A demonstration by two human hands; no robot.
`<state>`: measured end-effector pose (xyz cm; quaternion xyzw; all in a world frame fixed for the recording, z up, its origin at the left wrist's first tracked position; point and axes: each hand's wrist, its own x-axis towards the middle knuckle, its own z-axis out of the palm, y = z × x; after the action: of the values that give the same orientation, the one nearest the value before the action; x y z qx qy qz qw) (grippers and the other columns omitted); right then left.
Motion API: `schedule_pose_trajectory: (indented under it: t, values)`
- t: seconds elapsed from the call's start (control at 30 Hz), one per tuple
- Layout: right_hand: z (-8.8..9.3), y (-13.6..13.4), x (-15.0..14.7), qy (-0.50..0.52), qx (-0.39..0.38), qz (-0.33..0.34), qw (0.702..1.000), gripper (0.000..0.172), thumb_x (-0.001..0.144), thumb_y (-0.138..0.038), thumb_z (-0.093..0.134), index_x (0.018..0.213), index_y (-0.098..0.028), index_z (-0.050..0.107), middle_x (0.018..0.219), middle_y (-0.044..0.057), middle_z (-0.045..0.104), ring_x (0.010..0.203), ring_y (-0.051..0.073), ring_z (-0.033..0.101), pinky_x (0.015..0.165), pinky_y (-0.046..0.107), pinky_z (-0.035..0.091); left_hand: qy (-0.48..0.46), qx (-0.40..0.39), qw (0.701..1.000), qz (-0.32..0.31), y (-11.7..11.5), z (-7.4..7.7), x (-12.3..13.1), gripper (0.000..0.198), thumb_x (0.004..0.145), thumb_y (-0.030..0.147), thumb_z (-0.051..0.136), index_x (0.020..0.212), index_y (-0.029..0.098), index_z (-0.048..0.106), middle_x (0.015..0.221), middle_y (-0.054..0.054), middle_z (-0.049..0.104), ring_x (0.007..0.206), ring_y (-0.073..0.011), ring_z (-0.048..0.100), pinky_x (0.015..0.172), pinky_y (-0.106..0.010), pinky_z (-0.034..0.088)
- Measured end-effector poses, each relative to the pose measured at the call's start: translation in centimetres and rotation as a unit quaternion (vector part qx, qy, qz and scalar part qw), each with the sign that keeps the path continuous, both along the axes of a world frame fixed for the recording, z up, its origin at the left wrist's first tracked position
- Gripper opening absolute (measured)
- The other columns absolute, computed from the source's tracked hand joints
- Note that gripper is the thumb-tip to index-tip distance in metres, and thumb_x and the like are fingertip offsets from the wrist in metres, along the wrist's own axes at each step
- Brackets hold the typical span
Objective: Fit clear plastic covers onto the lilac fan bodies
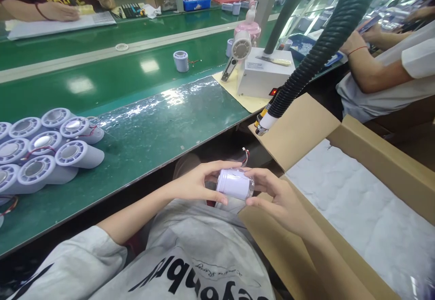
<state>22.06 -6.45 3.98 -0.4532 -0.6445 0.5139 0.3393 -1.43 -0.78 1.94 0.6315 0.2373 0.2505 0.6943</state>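
A lavender cylinder (234,184) lies on its side between my two hands, above my lap, with clear plastic showing at its right end. My left hand (200,183) grips its left end, thumb below and fingers behind. My right hand (275,193) holds the right end between thumb and fingers. Thin red and dark wires with a white connector (245,151) rise behind the cylinder. Several similar lavender cylinders (79,154) are grouped on the green table at the left, and a single one (181,61) stands upright farther back with its wire trailing right.
An open cardboard box (384,155) lined with white material (360,209) is at my right. A black corrugated hose (316,50) hangs over its flap. A white device (263,75) sits on the green table (146,128). Other people work across the table and at the right.
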Motion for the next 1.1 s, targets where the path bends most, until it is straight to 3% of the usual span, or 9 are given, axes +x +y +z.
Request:
schedule_pose_trajectory:
  t: [0.37, 0.7, 0.9, 1.1]
  values:
    - [-0.4, 0.1, 0.0, 0.11, -0.145, -0.013, 0.983, 0.035, 0.085, -0.038, 0.072, 0.113, -0.024, 0.056, 0.106, 0.004, 0.068, 0.093, 0.018, 0.066, 0.077, 0.028, 0.055, 0.014, 0.038, 0.999, 0.0, -0.3, 0.8, -0.1, 0.079, 0.066, 0.022, 0.084, 0.138, 0.028, 0.053, 0.145, -0.013, 0.051, 0.128, -0.0302, 0.054, 0.105, -0.045, 0.047]
    - [-1.3, 0.1, -0.4, 0.157, -0.216, -0.053, 0.962, 0.044, 0.081, -0.054, 0.071, 0.107, -0.021, 0.056, 0.083, 0.001, 0.067, 0.067, 0.015, 0.066, 0.065, 0.029, 0.058, -0.001, 0.033, 0.999, -0.005, -0.3, 0.5, 0.0, 0.077, 0.067, 0.019, 0.084, 0.137, 0.029, 0.053, 0.145, -0.011, 0.052, 0.129, -0.0281, 0.054, 0.105, -0.042, 0.047]
    - [-1.5, 0.1, -0.8, 0.178, -0.28, -0.06, 0.941, 0.054, 0.076, -0.068, 0.068, 0.094, -0.019, 0.054, 0.073, 0.002, 0.069, 0.059, 0.016, 0.07, 0.056, 0.024, 0.057, 0.002, 0.022, 1.0, -0.008, -0.3, 0.5, 0.2, 0.074, 0.067, 0.019, 0.083, 0.135, 0.026, 0.055, 0.142, -0.013, 0.054, 0.124, -0.0282, 0.057, 0.103, -0.042, 0.049]
    - [-1.5, 0.0, -1.5, 0.212, -0.32, -0.059, 0.922, 0.06, 0.074, -0.075, 0.064, 0.082, -0.016, 0.058, 0.061, 0.003, 0.068, 0.046, 0.012, 0.064, 0.044, 0.016, 0.052, -0.003, 0.029, 0.999, -0.014, -0.3, 0.5, 0.2, 0.073, 0.068, 0.018, 0.083, 0.135, 0.028, 0.054, 0.141, -0.011, 0.055, 0.126, -0.0264, 0.056, 0.105, -0.041, 0.048]
